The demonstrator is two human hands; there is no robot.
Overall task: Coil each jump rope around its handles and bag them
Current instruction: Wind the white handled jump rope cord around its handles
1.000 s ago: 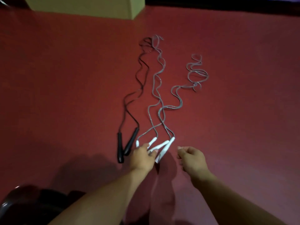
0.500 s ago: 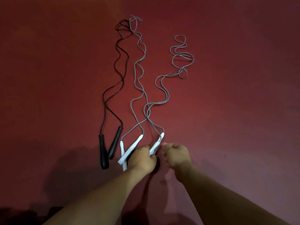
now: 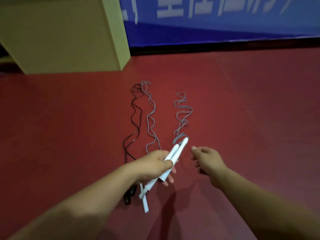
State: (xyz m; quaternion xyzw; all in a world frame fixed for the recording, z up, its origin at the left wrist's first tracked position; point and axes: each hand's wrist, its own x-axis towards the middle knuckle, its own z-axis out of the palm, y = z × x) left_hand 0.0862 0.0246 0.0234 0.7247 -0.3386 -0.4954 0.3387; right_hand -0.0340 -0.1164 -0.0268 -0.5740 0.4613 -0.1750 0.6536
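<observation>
My left hand (image 3: 155, 166) grips a pair of white handles (image 3: 174, 155), fingers and thumb curled round their middle; the handles are lifted off the red floor (image 3: 251, 104) and slant up and to the right, tips side by side. My right hand (image 3: 207, 158) hovers just beside those tips, fingers loosely curled, touching nothing; the two hands are apart. Below my left hand a second pair of white handles (image 3: 145, 200) lies on the floor, partly hidden by my wrist; just left of it the ends of the black handles (image 3: 129, 196) show, the rest being covered by my forearm. Beyond the hands three cords run away from me across the floor: the black cord (image 3: 134, 116) on the left, a grey cord (image 3: 151, 116) beside it, their far ends overlapping; a second grey cord (image 3: 182, 110) lies apart to the right, bunched in loose waves, its near end rising to the held handles. Farther off stands a pale yellow box (image 3: 60, 35) at left; behind it a blue banner (image 3: 225, 23) with blurred white lettering.
</observation>
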